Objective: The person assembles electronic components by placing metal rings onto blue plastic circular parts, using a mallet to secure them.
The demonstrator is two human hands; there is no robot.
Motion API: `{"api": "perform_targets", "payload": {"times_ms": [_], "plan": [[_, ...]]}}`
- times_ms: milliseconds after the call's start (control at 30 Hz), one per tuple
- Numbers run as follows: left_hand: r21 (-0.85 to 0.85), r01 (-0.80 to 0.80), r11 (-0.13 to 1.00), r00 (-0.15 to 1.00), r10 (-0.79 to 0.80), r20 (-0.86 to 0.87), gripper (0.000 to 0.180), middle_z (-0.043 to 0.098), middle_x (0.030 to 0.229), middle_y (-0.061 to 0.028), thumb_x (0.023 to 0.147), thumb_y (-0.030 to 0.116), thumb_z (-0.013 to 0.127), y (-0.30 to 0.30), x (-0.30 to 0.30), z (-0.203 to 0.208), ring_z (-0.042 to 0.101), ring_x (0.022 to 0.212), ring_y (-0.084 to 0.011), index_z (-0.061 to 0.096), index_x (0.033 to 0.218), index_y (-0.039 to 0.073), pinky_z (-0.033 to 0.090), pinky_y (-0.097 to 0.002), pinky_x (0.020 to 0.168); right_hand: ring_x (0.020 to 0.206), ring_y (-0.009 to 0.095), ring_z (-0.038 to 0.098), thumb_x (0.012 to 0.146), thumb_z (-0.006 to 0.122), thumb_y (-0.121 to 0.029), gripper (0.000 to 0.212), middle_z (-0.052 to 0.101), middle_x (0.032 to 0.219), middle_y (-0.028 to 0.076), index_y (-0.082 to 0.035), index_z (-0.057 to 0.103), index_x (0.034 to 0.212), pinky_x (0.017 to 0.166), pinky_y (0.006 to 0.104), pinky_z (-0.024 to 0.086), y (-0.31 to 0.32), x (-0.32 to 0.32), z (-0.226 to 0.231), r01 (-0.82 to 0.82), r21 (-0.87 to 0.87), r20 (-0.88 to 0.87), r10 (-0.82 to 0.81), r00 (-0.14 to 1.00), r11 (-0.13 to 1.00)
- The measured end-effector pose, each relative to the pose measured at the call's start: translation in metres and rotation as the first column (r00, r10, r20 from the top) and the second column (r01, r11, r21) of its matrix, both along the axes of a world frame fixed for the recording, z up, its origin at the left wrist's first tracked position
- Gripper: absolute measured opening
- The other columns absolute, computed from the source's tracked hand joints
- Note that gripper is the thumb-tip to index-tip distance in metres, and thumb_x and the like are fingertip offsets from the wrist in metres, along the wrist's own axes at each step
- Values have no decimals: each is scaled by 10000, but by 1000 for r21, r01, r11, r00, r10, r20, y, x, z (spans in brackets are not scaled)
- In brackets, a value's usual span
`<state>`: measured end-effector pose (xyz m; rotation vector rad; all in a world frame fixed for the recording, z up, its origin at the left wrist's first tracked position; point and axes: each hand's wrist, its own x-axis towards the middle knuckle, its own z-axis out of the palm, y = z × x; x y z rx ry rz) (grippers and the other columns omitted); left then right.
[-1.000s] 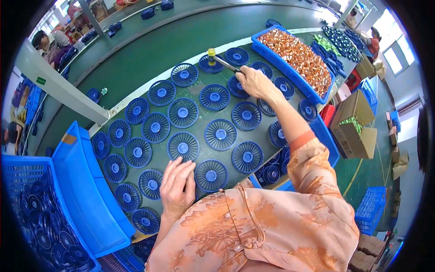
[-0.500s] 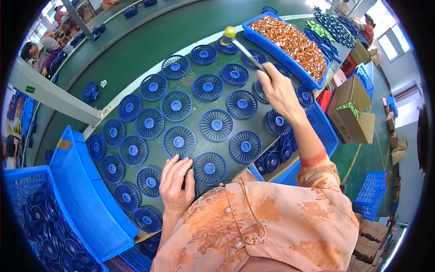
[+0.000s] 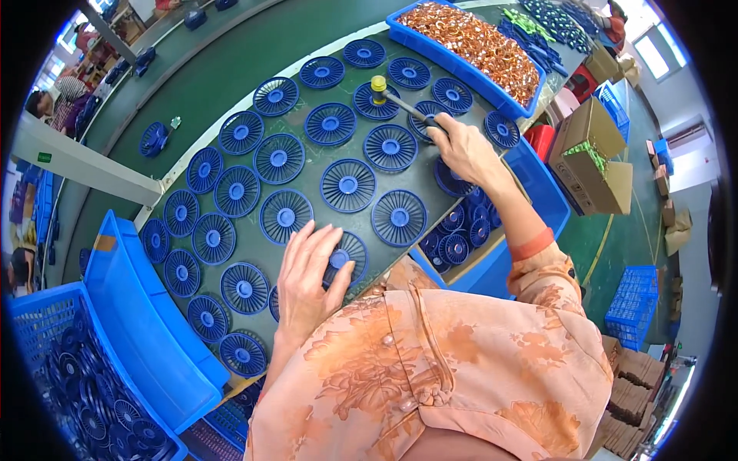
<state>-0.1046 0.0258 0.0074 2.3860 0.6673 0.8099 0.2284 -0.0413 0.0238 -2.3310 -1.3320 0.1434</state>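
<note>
A green table bears a blue tray of coppery pieces, plus many blue spoked discs. The left hand, loosely open, gripping nothing, lies over a near disc. The right hand is closed round a mallet; its yellow head seems to touch a farther disc.

The left hand lies just below and left of the frame's centre, back upward, its fingers loosely stretched toward the upper right and the thumb held apart on the right side. Its wrist rises from the lower edge. The right arm reaches from the lower right toward the upper middle, its bare forearm slanting up and left; the right hand is curled in a grip, knuckles up.
</note>
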Motion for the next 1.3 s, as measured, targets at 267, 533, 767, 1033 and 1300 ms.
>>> {"api": "perform_targets", "payload": {"times_ms": [267, 533, 767, 1033, 1300], "plan": [[-6, 24, 1000, 994, -25, -103, 587, 647, 1350, -141, 811, 210, 847, -6, -4, -5, 536, 1357, -380, 647, 1348, 78, 388, -555, 1176, 712, 467, 633, 1049, 583, -239, 202, 594, 747, 250, -47, 567, 1110, 635, 522, 462, -65, -62, 3, 41, 88, -189, -24, 982, 995], [43, 22, 999, 972, -12, -235, 854, 536, 1485, -173, 728, 346, 908, -15, -14, -3, 430, 1452, -409, 546, 1460, 94, 313, -582, 1216, 822, 517, 636, 1050, 570, -273, 215, 648, 806, 280, -74, 575, 1133, 697, 563, 473, -65, -60, 5, 75, 7, -229, -72, 971, 997], [60, 11, 998, 942, 9, -335, 998, 465, 1552, -194, 703, 426, 914, -23, -22, -7, 348, 1505, -408, 465, 1530, 93, 255, -591, 1240, 702, 435, 668, 1048, 577, -222, 212, 624, 757, 251, -48, 581, 1168, 647, 484, 492, -103, -78, 4, 26, 11, -171, -24, 985, 1000], [113, -29, 993, 938, 66, -341, 971, 456, 1576, -185, 702, 378, 911, -28, -20, -12, 342, 1516, -401, 479, 1524, 93, 253, -568, 1252, 730, 496, 637, 1042, 609, -217, 168, 628, 739, 238, -88, 586, 1147, 590, 498, 478, -166, -115, -12, -5, -121, -323, -34, 946, 993], [174, -80, 982, 939, 133, -319, 918, 468, 1569, -179, 764, 409, 873, -25, -24, -19, 358, 1508, -392, 478, 1527, 85, 252, -578, 1252, 705, 456, 657, 1038, 608, -218, 175, 627, 732, 216, -83, 589, 1148, 597, 482, 486, -157, -116, -9, -40, 27, -267, 46, 963, 999]]}}
